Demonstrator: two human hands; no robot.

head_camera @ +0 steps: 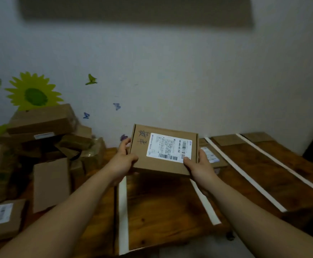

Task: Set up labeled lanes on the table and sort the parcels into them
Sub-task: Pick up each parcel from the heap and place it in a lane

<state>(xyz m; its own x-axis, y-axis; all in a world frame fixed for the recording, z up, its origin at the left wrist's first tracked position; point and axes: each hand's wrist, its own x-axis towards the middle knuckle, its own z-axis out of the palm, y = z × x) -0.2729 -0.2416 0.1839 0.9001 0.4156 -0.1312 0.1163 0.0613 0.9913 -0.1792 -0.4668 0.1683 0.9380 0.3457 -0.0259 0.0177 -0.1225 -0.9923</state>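
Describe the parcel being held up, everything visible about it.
The parcel is a flat brown cardboard mailer box, closed, tilted face-up toward the camera above the wooden table. A white shipping label with barcodes covers its right part; dark handwritten characters sit at its left. The left hand grips its left edge, the right hand its right corner.

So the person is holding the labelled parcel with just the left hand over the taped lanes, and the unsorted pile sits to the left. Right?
Not quite: both hands hold it. The head view shows the left hand and the right hand gripping opposite edges of the labelled parcel over the taped lanes; the unsorted pile does sit to the left.
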